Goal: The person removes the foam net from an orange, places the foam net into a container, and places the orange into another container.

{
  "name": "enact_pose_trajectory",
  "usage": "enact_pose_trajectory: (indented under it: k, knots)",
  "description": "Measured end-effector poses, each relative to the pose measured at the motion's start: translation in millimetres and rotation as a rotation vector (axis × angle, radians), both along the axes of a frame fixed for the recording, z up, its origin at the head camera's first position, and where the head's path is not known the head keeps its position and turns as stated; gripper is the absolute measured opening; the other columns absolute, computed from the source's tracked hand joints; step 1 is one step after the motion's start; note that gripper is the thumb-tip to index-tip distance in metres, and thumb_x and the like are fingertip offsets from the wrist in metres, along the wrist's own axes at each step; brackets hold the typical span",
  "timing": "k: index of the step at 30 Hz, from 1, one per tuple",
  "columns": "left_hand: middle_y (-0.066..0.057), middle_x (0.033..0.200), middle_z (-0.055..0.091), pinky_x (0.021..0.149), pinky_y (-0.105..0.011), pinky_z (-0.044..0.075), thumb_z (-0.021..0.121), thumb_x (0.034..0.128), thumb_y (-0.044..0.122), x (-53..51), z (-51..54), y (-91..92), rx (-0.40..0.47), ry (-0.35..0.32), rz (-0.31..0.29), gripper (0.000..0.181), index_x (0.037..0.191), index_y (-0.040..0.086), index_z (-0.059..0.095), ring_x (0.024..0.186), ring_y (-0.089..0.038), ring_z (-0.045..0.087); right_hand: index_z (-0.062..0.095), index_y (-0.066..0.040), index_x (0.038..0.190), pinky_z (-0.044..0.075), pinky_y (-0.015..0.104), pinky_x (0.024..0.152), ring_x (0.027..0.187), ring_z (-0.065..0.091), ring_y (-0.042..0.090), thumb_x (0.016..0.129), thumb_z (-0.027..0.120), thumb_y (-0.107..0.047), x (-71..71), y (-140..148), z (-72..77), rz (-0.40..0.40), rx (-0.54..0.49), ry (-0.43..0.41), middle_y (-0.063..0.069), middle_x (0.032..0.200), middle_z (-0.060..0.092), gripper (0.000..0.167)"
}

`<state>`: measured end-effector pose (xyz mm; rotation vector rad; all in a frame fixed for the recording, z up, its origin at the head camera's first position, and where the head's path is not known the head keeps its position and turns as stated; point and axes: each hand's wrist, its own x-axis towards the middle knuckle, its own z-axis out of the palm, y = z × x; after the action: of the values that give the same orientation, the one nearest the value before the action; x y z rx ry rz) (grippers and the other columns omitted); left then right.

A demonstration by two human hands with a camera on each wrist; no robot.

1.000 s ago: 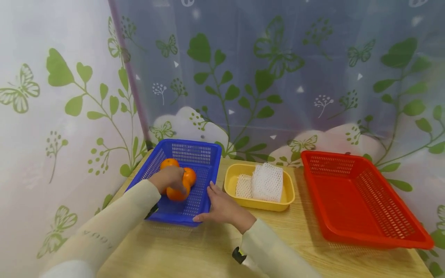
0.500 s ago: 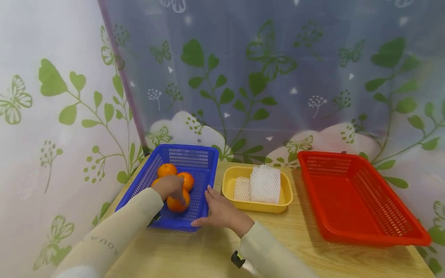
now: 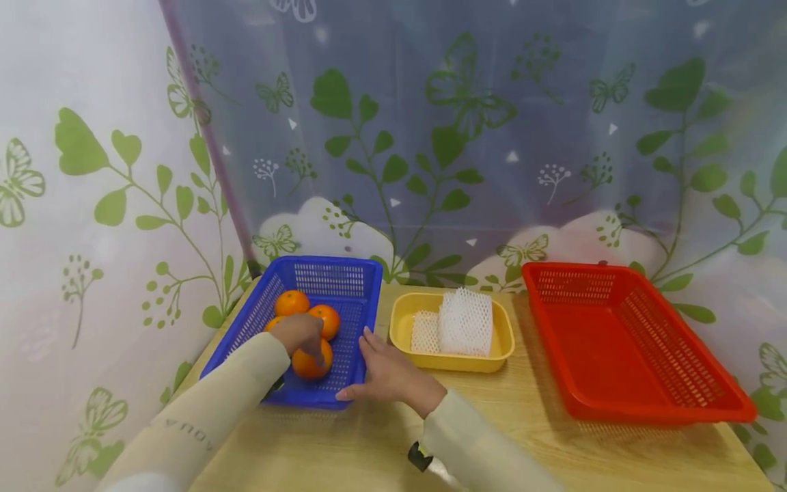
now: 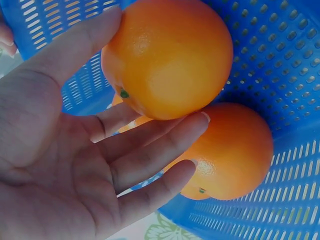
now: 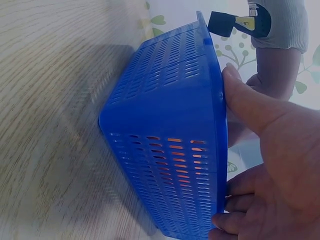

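Several oranges lie together in the blue plastic basket (image 3: pixel 359 311) at the left of the head view. My left hand (image 3: pixel 298 333) reaches into it and holds the nearest orange (image 3: pixel 311 361). In the left wrist view the thumb touches one side of this orange and the other fingers reach under it. A second orange (image 4: pixel 235 155) sits close behind those fingertips. My right hand (image 3: pixel 393 372) holds the basket's near right corner. The right wrist view shows the thumb on one side of the corner and bent fingers over the rim. The left palm is hidden in the head view.
Right of the blue basket stands a yellow tray (image 3: pixel 402 318) holding white foam net sleeves (image 3: pixel 465 322). A larger red basket (image 3: pixel 605 355) stands farther right on the wooden table (image 3: pixel 492 410). A patterned curtain (image 3: pixel 393 123) hangs close behind.
The left hand and the nearest orange have shifted slightly toward the near end of the blue basket, widening its gap from the orange behind. The right hand stays at the corner. The head view has shifted slightly.
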<state>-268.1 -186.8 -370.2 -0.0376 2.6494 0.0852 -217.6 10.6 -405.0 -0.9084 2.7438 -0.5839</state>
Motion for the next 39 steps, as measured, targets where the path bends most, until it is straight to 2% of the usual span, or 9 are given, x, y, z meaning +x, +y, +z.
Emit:
enact_pose_trajectory:
  k: [3,8,13,16,21,27,32,35,39]
  knots:
    - [-0.013,0.118,0.061,0.095,-0.051,0.049,0.084,0.0759,0.033,-1.8,-0.3,-0.6,-0.013,-0.006,0.012,0.069,0.133,0.007,0.055,0.095,-0.028,0.057,0.026,0.005,0.15,0.025,0.041,0.116,0.145,0.021,0.031,0.079,0.068,-0.063,-2.1,-1.5,0.0,0.009,0.011,0.003,0.02,0.159,0.016,0.107]
    - [-0.016,0.127,0.059,0.098,-0.05,0.046,0.084,0.0727,0.042,-1.1,-4.1,-2.9,-0.081,0.016,-0.036,0.08,0.136,0.006,0.052,0.108,-0.031,0.057,0.025,0.004,0.15,0.025,0.042,0.116,0.145,0.021,0.031,0.079,0.067,-0.065,-2.1,-3.4,-3.4,0.017,0.024,-0.008,0.02,0.159,0.015,0.108]
    - [-0.018,0.131,0.057,0.099,-0.053,0.044,0.084,0.0712,0.047,2.8,-4.4,-8.6,-0.094,0.038,-0.078,0.085,0.138,0.005,0.051,0.114,-0.034,0.056,0.024,0.004,0.15,0.025,0.042,0.116,0.145,0.022,0.032,0.08,0.066,-0.065,-0.9,-4.5,-5.2,0.017,0.022,-0.006,0.02,0.159,0.015,0.108]
    - [-0.017,0.131,0.057,0.101,-0.054,0.042,0.082,0.0733,0.048,3.1,-1.3,-10.3,-0.049,0.015,-0.036,0.083,0.138,0.005,0.052,0.11,-0.032,0.056,0.025,0.005,0.15,0.026,0.042,0.116,0.144,0.023,0.033,0.08,0.065,-0.066,-1.2,-3.8,-3.9,0.024,0.031,0.004,0.02,0.159,0.015,0.107]
    - [-0.017,0.135,0.054,0.102,-0.057,0.04,0.079,0.0777,0.044,0.2,5.8,-8.5,0.049,-0.02,0.072,0.078,0.14,0.006,0.051,0.107,-0.032,0.053,0.025,0.005,0.15,0.026,0.042,0.116,0.144,0.024,0.034,0.081,0.064,-0.066,-4.7,-1.1,-0.3,0.03,0.041,0.015,0.02,0.159,0.015,0.106]
    - [-0.018,0.141,0.049,0.105,-0.061,0.035,0.074,0.081,0.049,-3.3,9.2,-5.9,0.034,-0.028,0.058,0.082,0.146,0.009,0.044,0.115,-0.034,0.05,0.023,0.004,0.151,0.024,0.043,0.116,0.145,0.021,0.033,0.08,0.064,-0.066,-7.9,-0.6,-0.5,0.017,0.023,-0.011,0.019,0.16,0.014,0.107]
    - [-0.019,0.141,0.049,0.106,-0.062,0.033,0.066,0.087,0.052,-3.5,10.2,-6.6,0.007,-0.016,0.011,0.076,0.145,0.008,0.045,0.122,-0.035,0.049,0.024,0.003,0.151,0.025,0.043,0.116,0.145,0.021,0.032,0.08,0.064,-0.067,-9.5,-0.7,-3.4,0.013,0.012,-0.019,0.018,0.16,0.014,0.108]
    - [-0.02,0.143,0.048,0.105,-0.064,0.031,0.061,0.0909,0.051,-1.7,17.3,-9.4,0.046,-0.007,-0.002,0.074,0.145,0.004,0.043,0.125,-0.037,0.047,0.024,0.002,0.151,0.025,0.043,0.116,0.145,0.021,0.032,0.08,0.064,-0.066,-8.9,-0.3,-4.9,0.02,0.002,-0.022,0.017,0.16,0.014,0.107]
    - [-0.02,0.144,0.046,0.106,-0.063,0.031,0.058,0.0938,0.048,-2.7,32.0,-9.8,0.137,0.025,-0.004,0.07,0.144,0.002,0.043,0.128,-0.038,0.044,0.025,0.002,0.151,0.025,0.044,0.116,0.145,0.022,0.032,0.081,0.065,-0.064,-10.7,2.8,-7.1,0.021,-0.043,-0.035,0.016,0.16,0.014,0.105]
